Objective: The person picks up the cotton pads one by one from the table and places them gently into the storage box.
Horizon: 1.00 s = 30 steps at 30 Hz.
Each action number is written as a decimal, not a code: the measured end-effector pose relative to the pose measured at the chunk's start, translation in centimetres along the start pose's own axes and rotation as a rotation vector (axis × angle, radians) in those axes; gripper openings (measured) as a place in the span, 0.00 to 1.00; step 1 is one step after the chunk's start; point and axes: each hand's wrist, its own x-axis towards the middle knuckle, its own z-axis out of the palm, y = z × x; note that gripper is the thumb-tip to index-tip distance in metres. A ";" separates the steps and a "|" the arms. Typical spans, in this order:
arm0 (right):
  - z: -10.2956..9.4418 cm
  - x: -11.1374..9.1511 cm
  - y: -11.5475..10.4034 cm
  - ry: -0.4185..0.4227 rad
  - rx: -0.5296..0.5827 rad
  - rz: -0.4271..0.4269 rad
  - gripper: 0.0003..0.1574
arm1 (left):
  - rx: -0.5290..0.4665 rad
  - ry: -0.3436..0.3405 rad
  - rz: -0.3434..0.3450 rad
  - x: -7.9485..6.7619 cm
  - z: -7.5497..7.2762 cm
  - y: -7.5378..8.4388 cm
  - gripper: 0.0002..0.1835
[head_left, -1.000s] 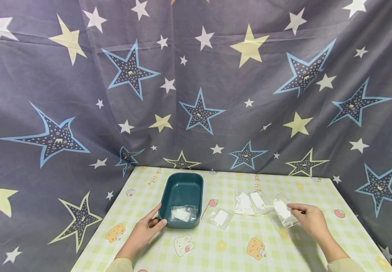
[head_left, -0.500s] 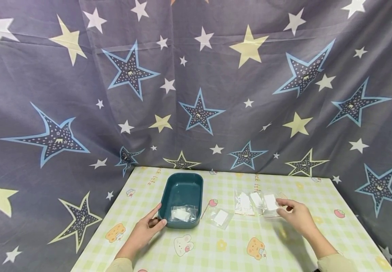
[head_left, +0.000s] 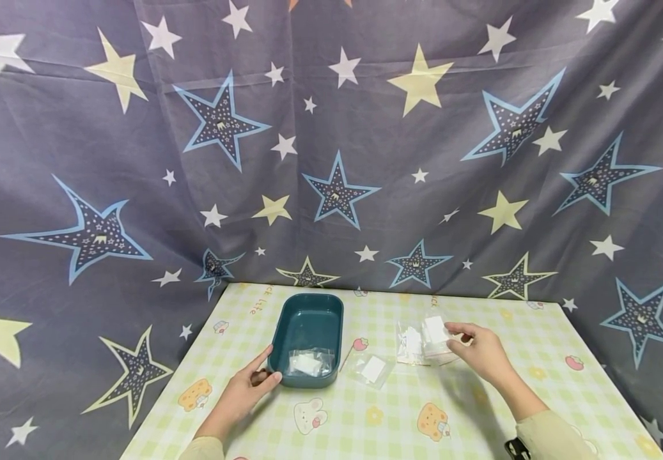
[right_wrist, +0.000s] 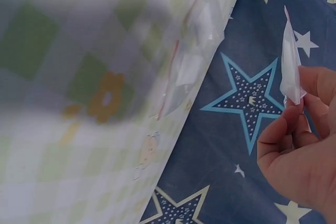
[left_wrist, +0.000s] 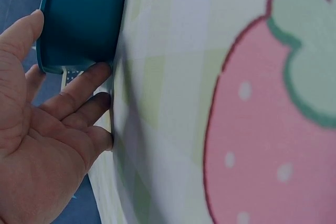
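My left hand (head_left: pixel 245 388) holds the near left corner of a deep teal dish (head_left: pixel 280 322), thumb and fingers against its outer walls. In the left wrist view the dish (left_wrist: pixel 84 24) stands above the fingertips. Inside the dish's near end lies a clear plastic bag with white contents (head_left: pixel 308 363). My right hand (head_left: pixel 488 352) pinches the edge of another small clear bag (head_left: pixel 436 332), raised off the table. The right wrist view shows this bag (right_wrist: pixel 290 61) edge-on between thumb and fingers. Under and behind it, a further bag is mostly hidden in the head view.
A clear bag (head_left: pixel 410 344) lies just left of the raised one, and another bag (head_left: pixel 374 369) is beside the dish. A green-checked cloth with cartoon prints (head_left: pixel 374 415) covers the table. Behind the table hangs a dark star-patterned curtain (head_left: pixel 331 243).
My right hand has moved left with the pinched bag, bringing it over the bags on the table. The left hand and dish have stayed in place.
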 end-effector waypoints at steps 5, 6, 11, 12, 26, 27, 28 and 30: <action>0.2 0.8 -0.7 0.005 0.011 -0.014 0.21 | 0.008 -0.001 0.002 0.0 0.0 0.0 0.41; 0.3 0.9 -0.8 0.005 0.016 -0.016 0.21 | 0.006 -0.001 0.000 0.0 0.0 0.0 0.42; 0.7 1.8 -1.6 0.007 0.025 -0.034 0.20 | -0.007 -0.008 -0.015 -0.1 -0.2 0.1 0.42; 0.8 1.9 -1.7 0.005 0.026 -0.038 0.20 | -0.007 -0.010 -0.015 -0.1 -0.2 0.1 0.42; 2.2 4.0 -3.8 -0.009 0.075 -0.074 0.20 | -0.034 -0.003 -0.012 0.0 -0.1 -0.3 0.42; 2.3 4.1 -4.0 -0.009 0.080 -0.074 0.20 | -0.036 -0.003 -0.011 0.0 -0.1 -0.3 0.42; 2.3 4.2 -4.1 -0.010 0.083 -0.076 0.20 | -0.039 -0.004 -0.010 0.1 0.0 -0.3 0.42; 2.6 4.4 -4.2 -0.013 0.084 -0.077 0.20 | -0.044 -0.004 -0.011 0.1 0.0 -0.3 0.42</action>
